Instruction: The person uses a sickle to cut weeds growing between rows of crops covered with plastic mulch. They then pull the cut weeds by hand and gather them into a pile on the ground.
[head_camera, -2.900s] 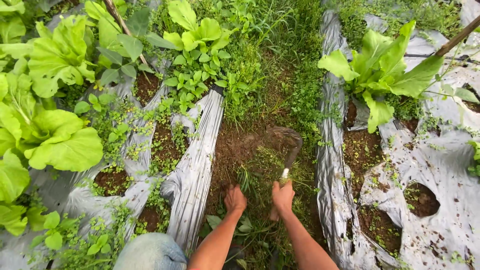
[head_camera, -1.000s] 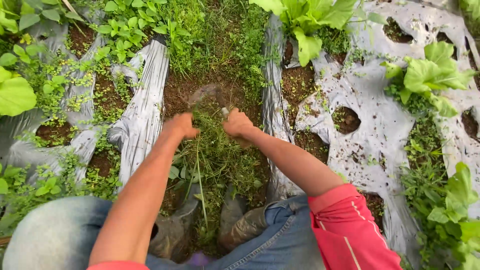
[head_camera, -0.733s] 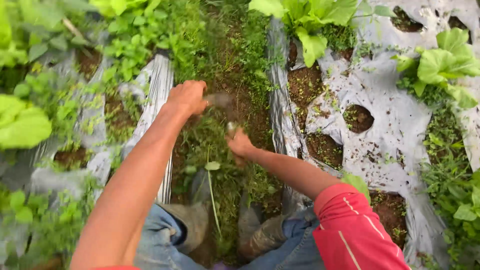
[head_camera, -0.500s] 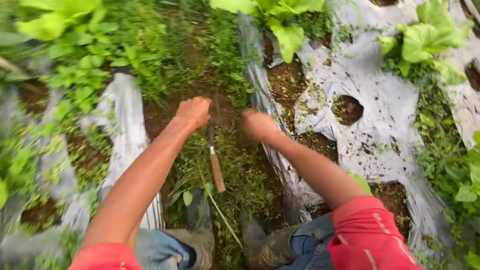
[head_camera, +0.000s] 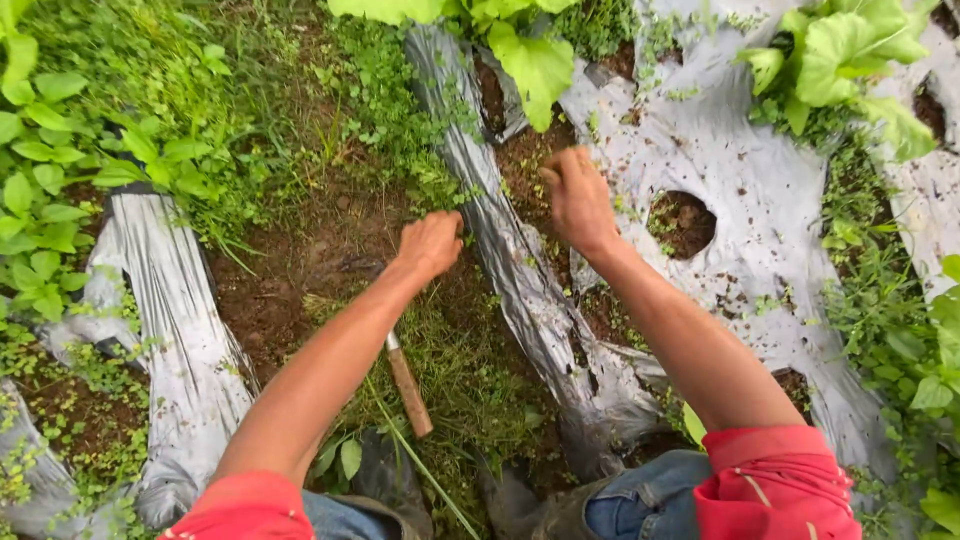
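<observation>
- The left hand (head_camera: 430, 243) is curled into a loose fist low over the bare brown soil (head_camera: 290, 270); whether this grip pinches any weed cannot be told.
- The right hand (head_camera: 578, 196) has its fingers bunched, the grip closed at small green weeds on the edge of the crinkled silver-grey plastic mulch sheet (head_camera: 740, 190).
- The small hand hoe with a round brown wooden handle (head_camera: 408, 384) lies loose on cut grass beneath the left forearm, in neither hand.
- Its long axis runs from the handle end, near the person's boots, up and leftward to the dark blade, mostly hidden by the arm.
- Broad, glossy leafy green plants (head_camera: 840, 50) grow through round holes in the sheet.
</observation>
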